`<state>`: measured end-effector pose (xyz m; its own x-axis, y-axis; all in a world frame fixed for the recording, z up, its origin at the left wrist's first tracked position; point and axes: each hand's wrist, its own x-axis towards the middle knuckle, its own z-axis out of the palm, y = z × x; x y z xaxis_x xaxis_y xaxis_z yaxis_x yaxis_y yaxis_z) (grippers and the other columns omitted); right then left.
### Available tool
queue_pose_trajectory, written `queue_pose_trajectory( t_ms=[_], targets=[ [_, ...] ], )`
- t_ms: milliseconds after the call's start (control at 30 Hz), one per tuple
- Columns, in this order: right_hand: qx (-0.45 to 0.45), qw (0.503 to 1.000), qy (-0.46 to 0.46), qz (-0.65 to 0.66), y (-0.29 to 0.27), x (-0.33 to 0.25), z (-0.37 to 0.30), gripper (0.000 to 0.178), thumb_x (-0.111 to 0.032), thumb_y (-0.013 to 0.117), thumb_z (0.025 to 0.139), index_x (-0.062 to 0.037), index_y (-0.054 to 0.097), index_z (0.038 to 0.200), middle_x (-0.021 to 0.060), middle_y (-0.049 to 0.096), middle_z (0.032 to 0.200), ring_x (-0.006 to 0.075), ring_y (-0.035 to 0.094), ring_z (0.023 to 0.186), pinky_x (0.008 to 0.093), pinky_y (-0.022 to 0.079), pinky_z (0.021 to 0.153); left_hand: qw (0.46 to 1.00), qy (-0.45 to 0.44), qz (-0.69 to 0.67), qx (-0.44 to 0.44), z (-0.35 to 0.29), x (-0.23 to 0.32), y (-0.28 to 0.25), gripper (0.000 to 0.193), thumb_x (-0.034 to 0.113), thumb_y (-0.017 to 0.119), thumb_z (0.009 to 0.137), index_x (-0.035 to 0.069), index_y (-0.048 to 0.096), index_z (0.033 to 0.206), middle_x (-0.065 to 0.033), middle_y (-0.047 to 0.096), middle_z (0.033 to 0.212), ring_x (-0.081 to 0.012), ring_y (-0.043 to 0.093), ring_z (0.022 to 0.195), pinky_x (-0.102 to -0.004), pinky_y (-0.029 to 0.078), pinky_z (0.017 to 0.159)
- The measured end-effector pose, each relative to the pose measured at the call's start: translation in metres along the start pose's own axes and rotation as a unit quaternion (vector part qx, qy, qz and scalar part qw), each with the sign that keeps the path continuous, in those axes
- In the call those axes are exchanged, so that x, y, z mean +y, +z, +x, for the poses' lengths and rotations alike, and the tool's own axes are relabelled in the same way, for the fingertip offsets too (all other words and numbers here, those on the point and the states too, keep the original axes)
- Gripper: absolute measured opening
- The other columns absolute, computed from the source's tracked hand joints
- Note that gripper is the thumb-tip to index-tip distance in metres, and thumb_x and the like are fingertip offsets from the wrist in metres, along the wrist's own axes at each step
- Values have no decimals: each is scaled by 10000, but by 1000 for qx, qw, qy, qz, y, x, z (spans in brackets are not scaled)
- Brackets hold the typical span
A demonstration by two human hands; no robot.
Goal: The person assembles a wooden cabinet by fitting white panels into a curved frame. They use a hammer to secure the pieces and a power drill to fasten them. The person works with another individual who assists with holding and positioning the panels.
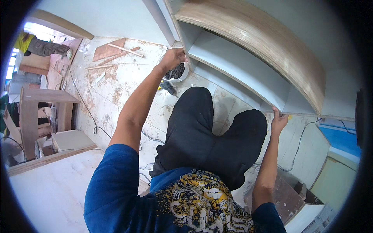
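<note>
A wooden cabinet (241, 66) with pale inner faces and a curved-looking wood-grain panel (248, 35) stands in front of me. My left hand (173, 60) is at its left side edge, fingers curled and closed against the panel there. At the lower front edge, towards the right, my right hand (278, 121) grips the cabinet's rim with a finger laid on top. Below my left hand is a white bucket (184, 76) with dark pieces in it. Beside the bucket lies a yellow and black power drill (167, 87).
Wood strips (126, 50) and a brown board (108, 49) lie on the dusty tiled floor. Cables (87, 110) run across it on both sides. A wooden stand (46, 95) is at the left; another person's leg (50, 47) shows beyond. A brown box (285, 194) sits behind my right arm.
</note>
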<state>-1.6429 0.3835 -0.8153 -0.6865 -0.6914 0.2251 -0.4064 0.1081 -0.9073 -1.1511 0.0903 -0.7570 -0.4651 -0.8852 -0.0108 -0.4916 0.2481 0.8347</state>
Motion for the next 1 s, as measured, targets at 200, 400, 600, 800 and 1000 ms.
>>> queue_pose_trajectory(
  t_ms=[200, 400, 600, 800, 1000],
  targets=[
    [-28, 1000, -2, 4, 1, -2, -1, 427, -157, 801, 847, 48, 579, 1150, 135, 691, 1054, 192, 638, 983, 323, 482, 912, 992, -62, 35, 106, -3, -15, 23, 229, 182, 708, 898, -40, 673, 947, -127, 748, 955, -155, 677, 692, -319, 544, 649],
    [-52, 998, -1, 33, 0, -12, -5, 412, -141, 773, 881, 45, 563, 1183, 134, 660, 1131, 205, 619, 1052, 342, 458, 973, 985, -48, -59, 153, -12, -14, 34, 298, 256, 727, 899, -35, 664, 917, -92, 707, 797, -151, 671, 622, -311, 526, 572],
    [-54, 998, 14, 27, 6, -14, -2, 410, -102, 757, 885, 62, 549, 1198, 165, 650, 1157, 227, 619, 1079, 352, 459, 987, 965, -71, -149, 204, -8, -21, 43, 323, 280, 754, 874, -33, 690, 926, -93, 650, 694, -148, 648, 580, -322, 499, 532],
    [-60, 996, 9, 57, 7, -11, -5, 403, -121, 764, 886, 26, 558, 1200, 129, 656, 1144, 212, 617, 1078, 359, 453, 992, 975, -75, -145, 154, -12, -20, 39, 334, 300, 750, 879, -23, 705, 952, -97, 662, 726, -163, 630, 569, -327, 514, 575],
    [-55, 998, 14, 35, 3, -14, -3, 417, -110, 758, 888, 33, 547, 1218, 134, 660, 1141, 206, 622, 1067, 351, 451, 987, 977, -36, -75, 196, -5, -33, 36, 327, 328, 746, 867, 7, 711, 920, -171, 677, 730, -272, 629, 646, -392, 479, 618]
  ],
)
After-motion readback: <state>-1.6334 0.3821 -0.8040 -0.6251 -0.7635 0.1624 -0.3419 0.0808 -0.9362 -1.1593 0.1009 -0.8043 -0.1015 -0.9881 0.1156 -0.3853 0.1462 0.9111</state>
